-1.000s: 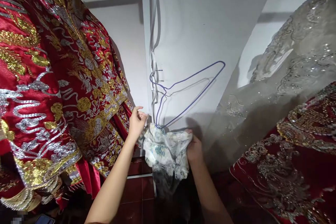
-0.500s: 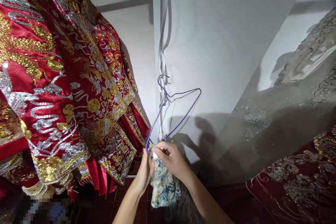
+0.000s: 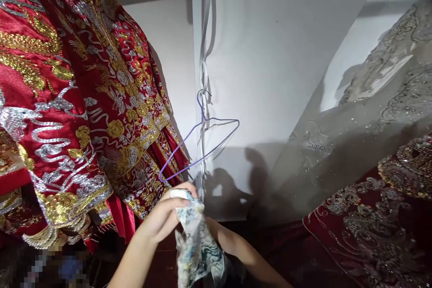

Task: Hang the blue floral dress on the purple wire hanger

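A purple wire clothes hanger (image 3: 221,140) is hooked onto a white cord against the wall and hangs at a tilt with nothing on it. Below its lower left corner, my left hand (image 3: 165,213) pinches the top of a floral fabric piece (image 3: 199,245), white with blue, green and yellow. The fabric dangles, slightly blurred, and its kind of garment does not show. My right hand (image 3: 222,235) is just right of the fabric, its fingers hidden behind the cloth. Neither hand touches the hanger.
On the left hangs a red jacket (image 3: 114,94) embroidered in gold and silver. The white cord (image 3: 206,18) runs down along a wall edge (image 3: 196,22). At right are a sheer beaded fabric (image 3: 381,85) and a dark red beaded garment (image 3: 357,229). Shadows fall on the white wall (image 3: 270,63).
The floral fabric has come away from the hanger and moved down and left in my left hand. My right hand has dropped behind it. The hanger has turned, its left corner swinging left.
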{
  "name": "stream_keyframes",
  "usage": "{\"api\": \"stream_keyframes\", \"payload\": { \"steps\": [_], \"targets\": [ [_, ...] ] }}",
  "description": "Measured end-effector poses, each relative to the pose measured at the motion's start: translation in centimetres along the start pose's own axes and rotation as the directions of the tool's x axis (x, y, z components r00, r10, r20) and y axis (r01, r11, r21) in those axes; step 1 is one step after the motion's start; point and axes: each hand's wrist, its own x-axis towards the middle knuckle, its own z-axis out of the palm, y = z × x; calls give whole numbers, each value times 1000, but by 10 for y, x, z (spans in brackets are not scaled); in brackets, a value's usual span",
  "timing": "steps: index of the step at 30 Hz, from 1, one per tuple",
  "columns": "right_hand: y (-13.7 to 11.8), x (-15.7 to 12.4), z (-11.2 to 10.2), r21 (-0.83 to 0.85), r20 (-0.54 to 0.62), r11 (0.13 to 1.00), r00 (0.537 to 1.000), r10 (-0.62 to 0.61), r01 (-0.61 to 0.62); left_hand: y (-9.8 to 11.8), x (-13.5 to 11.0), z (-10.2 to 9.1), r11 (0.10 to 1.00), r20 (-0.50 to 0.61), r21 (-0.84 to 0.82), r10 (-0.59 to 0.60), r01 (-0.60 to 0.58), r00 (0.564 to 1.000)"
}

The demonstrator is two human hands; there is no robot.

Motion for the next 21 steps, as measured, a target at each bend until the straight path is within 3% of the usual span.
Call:
{"api": "stream_keyframes", "payload": {
  "steps": [2,3,5,7,9,12,15,18,21],
  "targets": [
    [-3,-3,-7,-6,93,1000,995,28,-28,19,-7,-3,999,96,-28,-34,37,995],
    [-8,-3,-13,2,98,1000,995,18,-19,28,-12,-4,998,137,41,-54,49,989],
    [-21,1,-28,-34,63,999,997,-37,40,43,-24,-6,942,155,333,-94,38,983],
    [-35,7,-44,-123,26,985,992,-123,125,54,-35,-7,757,92,653,-108,22,990],
    [-48,15,-55,-208,72,955,977,-200,211,61,-43,-7,562,17,826,-81,32,997],
    [-59,24,-59,-243,117,916,947,-300,320,67,-48,-8,482,-36,876,52,6,998],
    [-59,31,-57,-157,212,948,947,-240,276,75,-47,-13,443,-74,896,233,-38,970],
    [-59,35,-67,-264,326,942,938,-117,209,81,-43,-25,196,-13,979,294,-47,956],
    [-67,33,-97,-512,209,831,970,-128,220,80,-38,-46,-63,66,997,312,-48,948]
  ]
}}
